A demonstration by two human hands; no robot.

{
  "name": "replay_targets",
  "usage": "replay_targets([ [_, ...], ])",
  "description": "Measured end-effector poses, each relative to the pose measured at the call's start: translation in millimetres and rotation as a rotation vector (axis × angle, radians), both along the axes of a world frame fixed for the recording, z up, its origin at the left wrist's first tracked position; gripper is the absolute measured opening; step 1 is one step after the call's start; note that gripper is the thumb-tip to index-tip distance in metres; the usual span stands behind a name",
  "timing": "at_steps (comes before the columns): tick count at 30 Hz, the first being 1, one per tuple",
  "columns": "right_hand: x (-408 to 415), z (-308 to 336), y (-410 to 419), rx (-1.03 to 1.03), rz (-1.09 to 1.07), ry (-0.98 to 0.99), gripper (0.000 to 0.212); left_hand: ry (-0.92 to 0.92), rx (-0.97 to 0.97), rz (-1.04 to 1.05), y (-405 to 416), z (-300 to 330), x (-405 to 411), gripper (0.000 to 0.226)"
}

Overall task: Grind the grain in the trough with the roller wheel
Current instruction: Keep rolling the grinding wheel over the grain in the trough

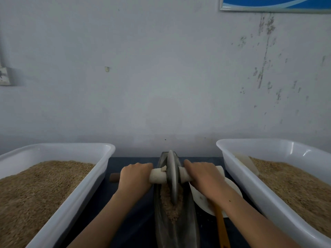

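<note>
1. A person's left hand (pixel 135 176) and right hand (pixel 201 176) each wrap around the pale axle (pixel 157 175) on either side of the roller wheel (pixel 173 176).
2. The wheel stands upright in the dark trough (pixel 176 228), its rim in crushed grain (pixel 171 208).
3. White tubs of grain flank it, left (pixel 75 203) and right (pixel 250 178).

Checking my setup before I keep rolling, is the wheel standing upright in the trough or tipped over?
Upright. The roller wheel stands on edge in the trough, its rim down in the grain, axle level between left hand and right hand.
</note>
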State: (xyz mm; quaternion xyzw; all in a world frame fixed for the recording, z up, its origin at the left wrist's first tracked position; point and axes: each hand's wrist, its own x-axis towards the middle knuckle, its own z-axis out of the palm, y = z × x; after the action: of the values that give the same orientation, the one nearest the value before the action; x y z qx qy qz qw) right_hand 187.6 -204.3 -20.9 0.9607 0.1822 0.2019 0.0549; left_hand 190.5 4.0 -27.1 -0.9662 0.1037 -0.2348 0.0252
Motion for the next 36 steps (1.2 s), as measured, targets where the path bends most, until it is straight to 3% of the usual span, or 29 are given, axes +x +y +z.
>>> replay_targets([
  [3, 1, -5, 0, 0.017, 0.019, -0.079, 0.021, -0.066, -0.008, 0.003, -1, -3, -1, 0.018],
  [6, -3, -3, 0, 0.033, 0.025, -0.039, 0.02, -0.024, 0.0, -0.003, 1, -2, -3, 0.019],
  [14, -13, 18, 1, -0.079, -0.024, 0.28, 0.028, 0.379, 0.072, -0.009, 5, 14, -3, 0.038],
  [23, -3, -4, 3, 0.073, -0.024, -0.027, 0.021, -0.006, 0.017, 0.025, -2, 0, -6, 0.019],
  [25, -2, -6, 2, 0.085, -0.014, -0.037, 0.021, -0.019, 0.009, 0.015, -2, -1, -6, 0.019],
  [28, -5, 1, 1, 0.044, -0.016, 0.03, 0.024, 0.079, 0.027, 0.008, 1, 3, -5, 0.022],
  [33, -9, 14, 1, -0.046, -0.003, 0.226, 0.029, 0.406, 0.061, 0.022, 5, 14, -3, 0.038],
  [36, -8, 13, 3, -0.048, -0.002, 0.224, 0.028, 0.442, 0.07, 0.049, 5, 15, -2, 0.04],
])
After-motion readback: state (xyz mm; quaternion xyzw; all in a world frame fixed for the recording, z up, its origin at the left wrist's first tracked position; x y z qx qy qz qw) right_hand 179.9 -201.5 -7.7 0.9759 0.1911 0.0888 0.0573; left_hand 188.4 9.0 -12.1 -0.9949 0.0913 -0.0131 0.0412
